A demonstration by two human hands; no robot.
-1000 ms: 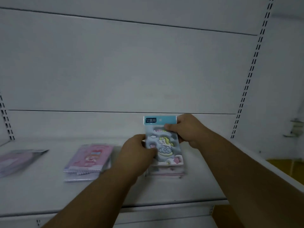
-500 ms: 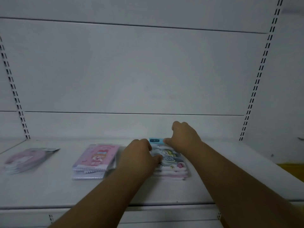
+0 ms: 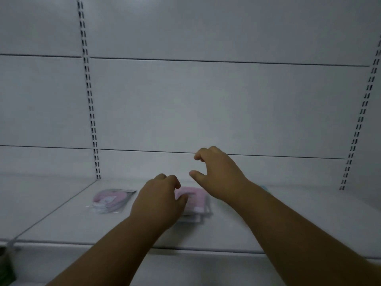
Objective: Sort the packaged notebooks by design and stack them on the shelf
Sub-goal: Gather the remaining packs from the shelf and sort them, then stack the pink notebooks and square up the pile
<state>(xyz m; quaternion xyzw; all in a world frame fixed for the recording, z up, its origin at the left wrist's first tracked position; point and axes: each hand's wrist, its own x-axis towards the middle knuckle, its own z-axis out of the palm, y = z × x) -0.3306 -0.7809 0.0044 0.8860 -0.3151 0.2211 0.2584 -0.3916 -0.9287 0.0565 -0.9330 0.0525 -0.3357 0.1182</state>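
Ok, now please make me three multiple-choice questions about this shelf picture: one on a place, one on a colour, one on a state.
1. Where does the middle pink notebook stack lie?
A. flat on the shelf, by the left hand
B. on the floor
C. upright against the back wall

2. What colour is the far-left pack mostly?
A. green
B. pink
C. black

3. What is the right hand doing?
A. gripping a notebook
B. pressing the wall
C. holding nothing

Answers:
1 A, the stack lies flat beside the left hand's thumb.
2 B, its cover looks pink.
3 C, its loosely curled fingers hang above the shelf, empty.
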